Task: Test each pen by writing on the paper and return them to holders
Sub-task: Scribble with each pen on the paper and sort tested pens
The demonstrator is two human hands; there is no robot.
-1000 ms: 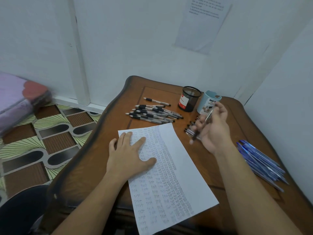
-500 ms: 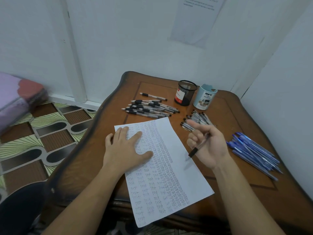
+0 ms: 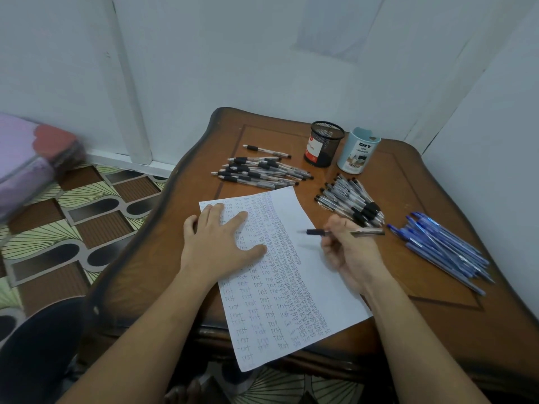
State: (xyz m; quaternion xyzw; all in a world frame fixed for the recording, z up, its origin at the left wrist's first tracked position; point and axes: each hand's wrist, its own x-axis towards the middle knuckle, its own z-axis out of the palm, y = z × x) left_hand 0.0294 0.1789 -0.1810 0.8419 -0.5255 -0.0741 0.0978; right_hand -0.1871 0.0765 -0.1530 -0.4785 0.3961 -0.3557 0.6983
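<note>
**Pen ready to write**

The left hand (image 3: 218, 246) is pressing flat on the paper (image 3: 326, 287) to stop it sliding. The right hand (image 3: 350, 255) is pinching a black pen (image 3: 316, 232) over the blank part. Farther back, the black holder (image 3: 323, 144) and blue holder (image 3: 357, 154) are waiting on the table (image 3: 262, 135).

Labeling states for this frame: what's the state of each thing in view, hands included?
left hand: open, flat on the paper.
right hand: grips a black-grip pen, tip over the paper's blank strip.
paper: flat on the table, mostly filled with writing.
black mesh holder: upright, no pens showing.
blue holder: upright, no pens showing.
left black-grip pile: lying loose.
right black-grip pile: lying loose.
blue pens: lying in one pile.
</note>
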